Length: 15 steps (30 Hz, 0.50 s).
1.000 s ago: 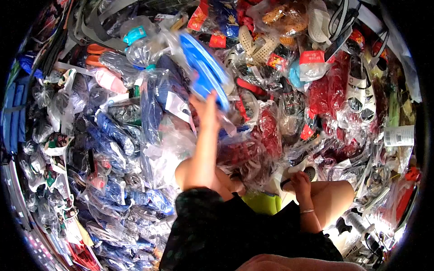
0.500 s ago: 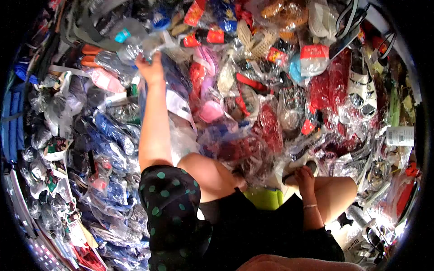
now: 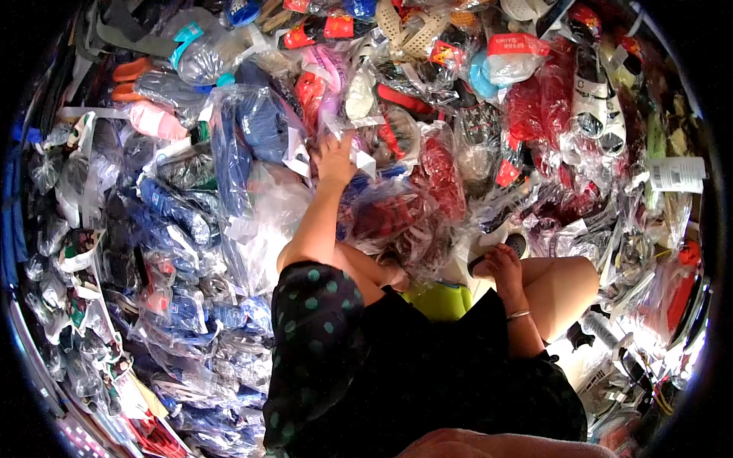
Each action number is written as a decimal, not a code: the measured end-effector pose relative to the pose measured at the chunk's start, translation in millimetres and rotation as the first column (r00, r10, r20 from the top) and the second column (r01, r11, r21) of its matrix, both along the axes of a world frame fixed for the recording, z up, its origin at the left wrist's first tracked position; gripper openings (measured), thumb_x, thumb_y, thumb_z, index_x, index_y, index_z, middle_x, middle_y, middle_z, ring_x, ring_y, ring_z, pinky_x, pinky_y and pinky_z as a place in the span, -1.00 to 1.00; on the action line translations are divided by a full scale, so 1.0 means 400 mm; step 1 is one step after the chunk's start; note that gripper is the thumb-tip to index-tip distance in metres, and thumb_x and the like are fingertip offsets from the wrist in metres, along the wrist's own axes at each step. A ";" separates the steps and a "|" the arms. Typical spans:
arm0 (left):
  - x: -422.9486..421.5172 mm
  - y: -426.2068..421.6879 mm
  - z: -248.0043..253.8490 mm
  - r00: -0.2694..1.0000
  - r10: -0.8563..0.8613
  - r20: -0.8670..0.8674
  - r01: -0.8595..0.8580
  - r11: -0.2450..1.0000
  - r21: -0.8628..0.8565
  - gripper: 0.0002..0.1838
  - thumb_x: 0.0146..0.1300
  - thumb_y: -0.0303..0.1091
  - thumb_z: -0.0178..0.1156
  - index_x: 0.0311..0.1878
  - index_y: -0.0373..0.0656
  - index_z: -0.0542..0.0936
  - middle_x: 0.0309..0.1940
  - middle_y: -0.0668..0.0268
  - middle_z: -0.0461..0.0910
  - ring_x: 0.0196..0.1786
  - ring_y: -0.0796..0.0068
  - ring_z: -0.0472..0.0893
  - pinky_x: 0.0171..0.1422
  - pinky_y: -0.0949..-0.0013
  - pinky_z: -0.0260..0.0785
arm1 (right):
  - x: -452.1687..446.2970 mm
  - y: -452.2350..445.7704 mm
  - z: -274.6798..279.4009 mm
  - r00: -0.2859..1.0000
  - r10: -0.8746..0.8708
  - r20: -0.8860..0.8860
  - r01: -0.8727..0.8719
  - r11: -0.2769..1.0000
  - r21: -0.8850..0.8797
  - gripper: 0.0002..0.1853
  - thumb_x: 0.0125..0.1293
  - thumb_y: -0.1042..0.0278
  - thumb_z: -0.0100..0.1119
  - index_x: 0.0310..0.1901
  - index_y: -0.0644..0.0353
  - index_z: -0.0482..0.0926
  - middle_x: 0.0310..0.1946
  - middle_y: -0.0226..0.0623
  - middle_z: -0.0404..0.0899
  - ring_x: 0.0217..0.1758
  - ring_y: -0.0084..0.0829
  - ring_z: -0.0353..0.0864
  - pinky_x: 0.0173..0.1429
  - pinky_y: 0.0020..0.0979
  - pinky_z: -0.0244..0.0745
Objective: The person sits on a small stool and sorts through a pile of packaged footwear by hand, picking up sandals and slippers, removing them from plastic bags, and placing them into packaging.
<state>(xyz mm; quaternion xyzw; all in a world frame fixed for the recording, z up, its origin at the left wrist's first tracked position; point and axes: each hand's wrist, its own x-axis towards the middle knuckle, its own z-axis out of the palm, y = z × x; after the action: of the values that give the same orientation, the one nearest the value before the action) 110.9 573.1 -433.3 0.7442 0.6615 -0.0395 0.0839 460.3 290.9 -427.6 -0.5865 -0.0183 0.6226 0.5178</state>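
Note:
My left hand (image 3: pixel 334 159) lies over the bagged pink and purple footwear (image 3: pixel 328 103), its fingers spread on the plastic and nothing clearly gripped. White paper flaps (image 3: pixel 298 153) stick out beside it. To its left is a bagged dark blue pair (image 3: pixel 263 122). Near my knee, my right hand (image 3: pixel 501 266) has curled fingers at the edge of a pale shoe with a dark insole (image 3: pixel 516 244); what they hold, if anything, is hidden.
Bagged blue shoes (image 3: pixel 175 210) cover the left. Red bagged shoes (image 3: pixel 439 179) and white-and-black shoes (image 3: pixel 590 95) lie to the right. A clear bottle (image 3: pixel 205 61) is at the upper left. Something yellow-green (image 3: pixel 439 301) sits between my legs.
The blue item held by my left hand a second ago is out of it. That hand went to the upper left, then came back right to the pink footwear. The view has shifted.

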 end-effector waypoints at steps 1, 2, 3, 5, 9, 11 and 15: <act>-0.003 0.011 -0.023 0.999 0.019 -0.031 -0.018 0.999 0.037 -0.38 0.04 -0.28 0.17 0.22 0.27 0.25 0.25 0.08 0.16 0.34 0.03 0.10 0.23 -0.30 0.02 | -0.011 0.000 0.008 0.999 -0.042 0.023 0.043 0.999 -0.019 -0.84 0.24 0.36 0.08 -0.15 0.11 0.41 -0.34 -0.39 0.49 -0.34 -0.48 0.49 -0.32 -0.47 0.39; -0.005 0.024 -0.027 1.000 0.012 -0.029 -0.011 0.999 0.042 -0.38 0.04 -0.28 0.17 0.22 0.27 0.25 0.25 0.08 0.16 0.34 0.03 0.10 0.23 -0.30 0.02 | -0.016 0.001 0.015 0.995 -0.084 0.046 0.085 0.996 -0.034 -0.84 0.27 0.36 0.06 -0.17 0.18 0.38 -0.40 -0.36 0.43 -0.43 -0.47 0.44 -0.43 -0.46 0.37; -0.006 0.039 -0.030 0.998 0.010 -0.069 -0.010 1.000 0.002 -0.44 0.08 -0.31 0.13 0.20 0.24 0.27 0.25 0.09 0.16 0.35 0.03 0.08 0.23 -0.28 0.04 | -0.015 -0.008 0.011 0.994 -0.093 0.048 0.095 0.995 -0.027 -0.84 0.27 0.36 0.06 -0.17 0.18 0.38 -0.40 -0.36 0.43 -0.43 -0.47 0.44 -0.43 -0.46 0.37; 0.003 0.045 -0.002 0.986 -0.062 -0.155 0.071 0.996 0.056 -0.59 0.16 -0.36 0.02 0.11 0.16 0.33 0.25 0.13 0.14 0.36 0.01 0.06 0.23 -0.28 0.05 | -0.006 -0.024 -0.006 1.000 -0.012 -0.026 0.014 0.997 0.080 -0.90 0.27 0.41 0.02 -0.22 0.17 0.37 -0.48 -0.41 0.35 -0.51 -0.52 0.32 -0.50 -0.48 0.25; -0.053 0.026 0.013 0.889 -0.435 -0.144 0.456 0.870 0.188 -0.68 0.04 -0.45 0.08 -0.08 0.05 0.46 0.07 0.18 0.40 0.17 0.24 0.38 0.24 -0.09 0.14 | -0.031 -0.015 0.033 0.993 -0.098 -0.066 0.102 0.993 0.054 -0.93 0.26 0.43 0.00 -0.25 0.18 0.39 -0.52 -0.42 0.34 -0.55 -0.53 0.30 -0.52 -0.49 0.23; -0.093 0.007 0.026 0.896 -0.433 -0.098 0.434 0.901 -0.006 -0.71 0.04 -0.42 0.10 -0.11 0.02 0.44 -0.16 0.19 0.54 -0.19 0.17 0.58 0.00 0.18 0.37 | -0.032 -0.022 0.020 0.994 -0.104 -0.045 0.103 0.995 -0.010 -0.92 0.27 0.41 0.01 -0.23 0.18 0.40 -0.48 -0.38 0.39 -0.52 -0.51 0.35 -0.51 -0.49 0.26; -0.130 -0.070 0.194 0.956 0.001 0.294 -0.027 0.996 0.086 -0.51 -0.04 -0.42 0.24 0.00 -0.02 0.33 -0.24 0.12 0.57 -0.32 0.11 0.58 -0.26 0.13 0.41 | -0.014 -0.047 -0.041 0.999 -0.040 -0.034 0.039 0.999 -0.010 -0.84 0.24 0.41 0.03 -0.15 0.15 0.40 -0.35 -0.30 0.49 -0.38 -0.41 0.50 -0.40 -0.45 0.39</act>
<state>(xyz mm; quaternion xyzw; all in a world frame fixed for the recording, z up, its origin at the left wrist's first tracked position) 58.9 545.0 -355.6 0.7401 0.6480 0.1018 0.1482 454.9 272.1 -443.9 -0.5785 0.0050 0.6221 0.5275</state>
